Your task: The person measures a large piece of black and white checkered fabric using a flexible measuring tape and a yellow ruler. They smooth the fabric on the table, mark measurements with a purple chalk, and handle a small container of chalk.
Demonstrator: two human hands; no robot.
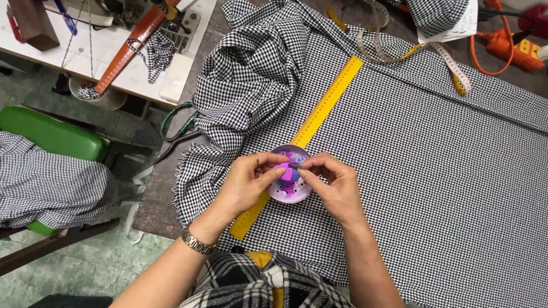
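Over checked cloth (pixel 434 171), left hand (pixel 245 182) pinches pink chalk (pixel 281 169); right hand (pixel 337 185) pinches its tip.

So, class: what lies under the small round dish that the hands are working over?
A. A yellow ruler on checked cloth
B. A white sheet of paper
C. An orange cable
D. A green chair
A: the dish sits on the yellow ruler, which lies across the checked cloth.

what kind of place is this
Most likely a tailoring or sewing workshop. Black-and-white checked fabric is spread over a cutting table with a long yellow ruler and a measuring tape on it, and a sewing machine sits on the white table beside it.
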